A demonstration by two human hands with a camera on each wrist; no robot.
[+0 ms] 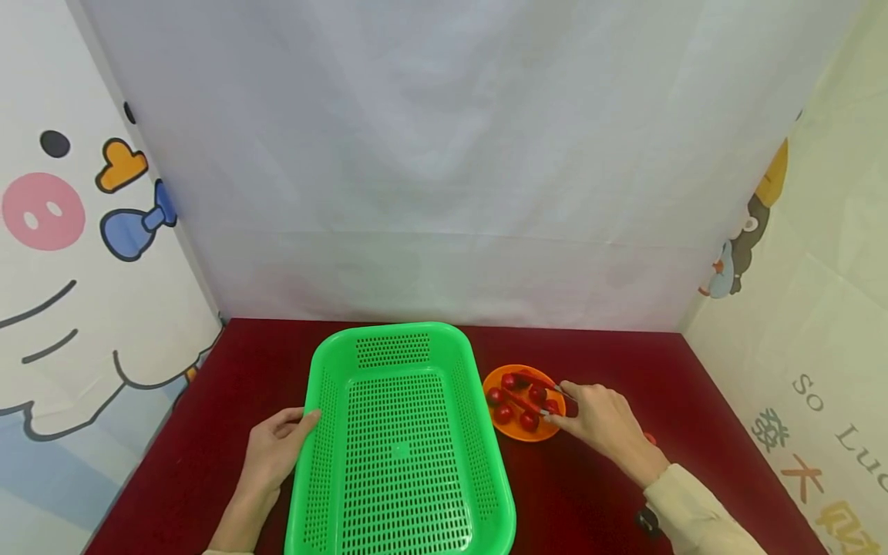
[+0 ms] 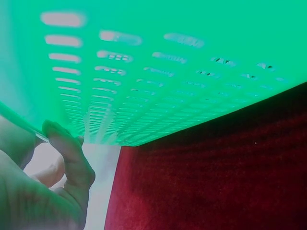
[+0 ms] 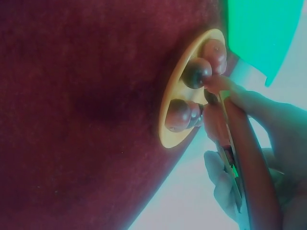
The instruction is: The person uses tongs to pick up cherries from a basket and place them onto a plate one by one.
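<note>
Left hand [image 1: 277,447] grips the green basket [image 1: 402,447] rim; right hand [image 1: 602,420] pinches red tongs [image 1: 530,391] over tomatoes [image 1: 516,401] (on an orange plate [image 1: 530,433]), red table [image 1: 694,401]

On my right wrist view I see the right hand [image 3: 268,158] gripping a pair of red tongs [image 3: 240,139], whose arms run up from the lower right and reach their tips in among the small dark red tomatoes [image 3: 195,73] on the orange plate [image 3: 169,108]. The plate sits on the dark red counter [image 3: 81,120], seen nearly edge-on, with about four tomatoes showing above its rim. A corner of the green basket [image 3: 259,33] fills the upper right, just beyond the plate.
</note>
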